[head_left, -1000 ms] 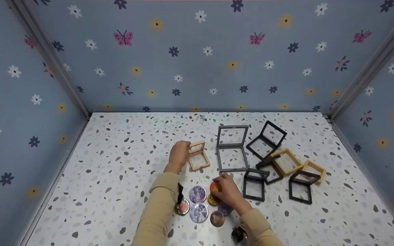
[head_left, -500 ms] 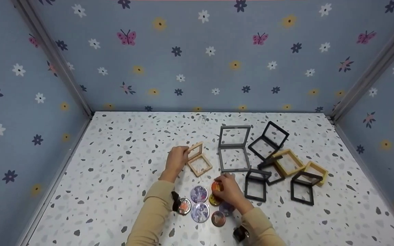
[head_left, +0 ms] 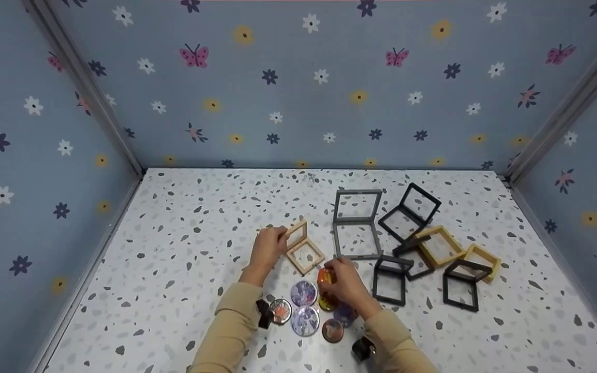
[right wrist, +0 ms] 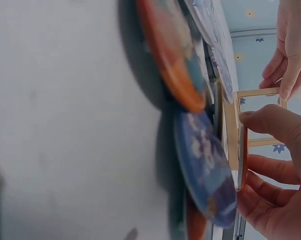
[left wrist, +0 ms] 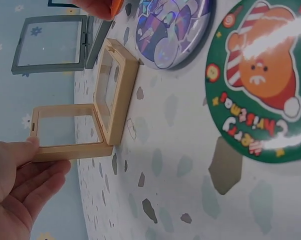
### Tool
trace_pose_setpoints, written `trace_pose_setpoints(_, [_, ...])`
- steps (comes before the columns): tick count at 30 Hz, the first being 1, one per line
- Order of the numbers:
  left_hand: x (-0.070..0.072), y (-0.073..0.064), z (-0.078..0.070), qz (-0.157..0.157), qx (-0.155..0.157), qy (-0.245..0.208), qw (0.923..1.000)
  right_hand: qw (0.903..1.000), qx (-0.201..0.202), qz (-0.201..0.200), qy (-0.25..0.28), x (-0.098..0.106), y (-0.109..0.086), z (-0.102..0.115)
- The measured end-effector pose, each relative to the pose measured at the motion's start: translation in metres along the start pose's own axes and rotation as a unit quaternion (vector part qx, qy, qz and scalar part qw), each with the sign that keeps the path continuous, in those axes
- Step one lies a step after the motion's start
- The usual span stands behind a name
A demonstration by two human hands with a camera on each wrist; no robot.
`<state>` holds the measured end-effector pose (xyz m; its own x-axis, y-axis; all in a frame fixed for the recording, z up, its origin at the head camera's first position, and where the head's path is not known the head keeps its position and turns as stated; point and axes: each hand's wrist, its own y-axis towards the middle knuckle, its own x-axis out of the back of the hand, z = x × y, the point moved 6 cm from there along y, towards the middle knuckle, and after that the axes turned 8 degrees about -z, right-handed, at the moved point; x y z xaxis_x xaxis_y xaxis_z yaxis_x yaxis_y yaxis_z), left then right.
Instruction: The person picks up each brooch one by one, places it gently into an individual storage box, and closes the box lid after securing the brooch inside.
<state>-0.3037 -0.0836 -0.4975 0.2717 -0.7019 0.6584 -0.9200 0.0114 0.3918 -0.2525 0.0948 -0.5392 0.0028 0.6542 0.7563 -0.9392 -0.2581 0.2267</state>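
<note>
My left hand pinches the raised lid of a small wood-coloured hinged display frame between thumb and fingers. The frame's lower half rests on the table, unfolded from the lid. My right hand holds an orange-red round badge by its edges, tilted, just over a yellow badge. Two purple badges lie between my hands. A green Christmas badge lies near my left wrist. A blue-purple badge and a brownish-red badge lie by my right hand.
Behind my right hand stands an unfolded grey frame. Several black frames and two yellow frames crowd the right side, some overlapping. Flower-patterned walls close in the speckled table at back and sides.
My left hand has drawn slightly nearer, turning the wood-coloured frame so that a corner of its lower half points toward me. The orange-red badge in my right hand now tilts up more.
</note>
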Motion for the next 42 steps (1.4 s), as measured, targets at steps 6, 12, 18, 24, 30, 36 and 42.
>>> trace_pose_setpoints(6, [-0.001, -0.005, 0.001, 0.0, 0.01, -0.001, 0.9999, 0.9997, -0.017, -0.011, 0.017, -0.001, 0.007, 0.004])
trace_pose_setpoints(12, [0.0, -0.008, 0.0, -0.001, 0.012, -0.003, 0.9999, 0.9991, -0.019, -0.026, 0.028, -0.003, 0.015, 0.01])
trace_pose_setpoints(18, [0.0, -0.011, -0.003, -0.003, 0.002, -0.009, 1.0, 0.9984, -0.001, -0.044, 0.035, -0.006, 0.023, 0.014])
trace_pose_setpoints(24, [0.001, -0.013, -0.005, 0.0, 0.008, -0.012, 0.9999, 0.9987, -0.001, -0.044, 0.028, -0.011, 0.031, 0.015])
trace_pose_setpoints(30, [0.0, -0.014, -0.006, 0.007, 0.017, -0.009, 0.9998, 0.999, -0.009, -0.041, 0.015, -0.015, 0.039, 0.017])
trace_pose_setpoints(36, [0.001, -0.017, -0.006, -0.002, 0.012, -0.003, 0.9999, 0.9993, -0.011, -0.036, 0.007, -0.02, 0.043, 0.019])
trace_pose_setpoints(42, [0.002, -0.018, -0.006, -0.002, 0.007, -0.002, 1.0, 0.9994, -0.015, -0.031, -0.007, -0.025, 0.045, 0.021])
